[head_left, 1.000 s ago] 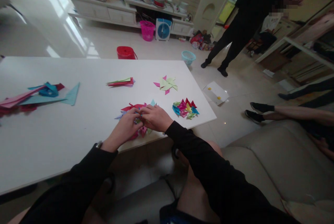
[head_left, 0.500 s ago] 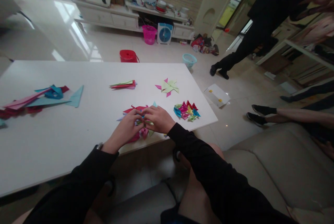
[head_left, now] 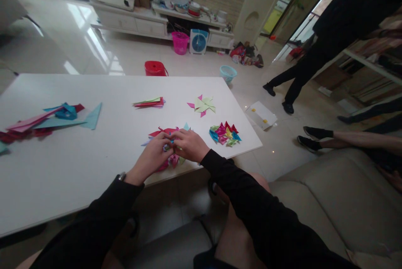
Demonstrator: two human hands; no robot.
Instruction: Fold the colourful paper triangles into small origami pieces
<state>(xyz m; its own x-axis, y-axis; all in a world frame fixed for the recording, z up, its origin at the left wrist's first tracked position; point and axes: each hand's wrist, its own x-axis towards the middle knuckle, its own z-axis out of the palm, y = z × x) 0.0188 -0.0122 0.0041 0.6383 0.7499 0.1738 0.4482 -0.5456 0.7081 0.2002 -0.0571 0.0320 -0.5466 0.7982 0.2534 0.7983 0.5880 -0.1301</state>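
Over the near edge of the white table, my left hand (head_left: 154,152) and my right hand (head_left: 190,144) meet at the fingertips. Pinched between them is a small blue folded paper piece (head_left: 171,139), mostly hidden by the fingers. Beneath and around the hands lies a pile of colourful folded paper pieces (head_left: 173,160) in pink, red, green and light blue, partly covered. To the right of my right hand sits a cluster of shiny folded paper pieces (head_left: 225,134). Farther back is a pale green and pink paper star shape (head_left: 204,105).
A stack of folded paper strips (head_left: 150,103) lies mid-table, with larger folded papers (head_left: 59,120) at the left of the white table (head_left: 103,177). Beyond are a red bin (head_left: 155,68) and a blue basket (head_left: 228,74). A person in dark clothes (head_left: 323,43) stands at right, near a grey sofa (head_left: 339,189).
My hands stay joined at nearly the same spot, with slight finger movement. The person in dark clothes has stepped to the right, legs now apart.
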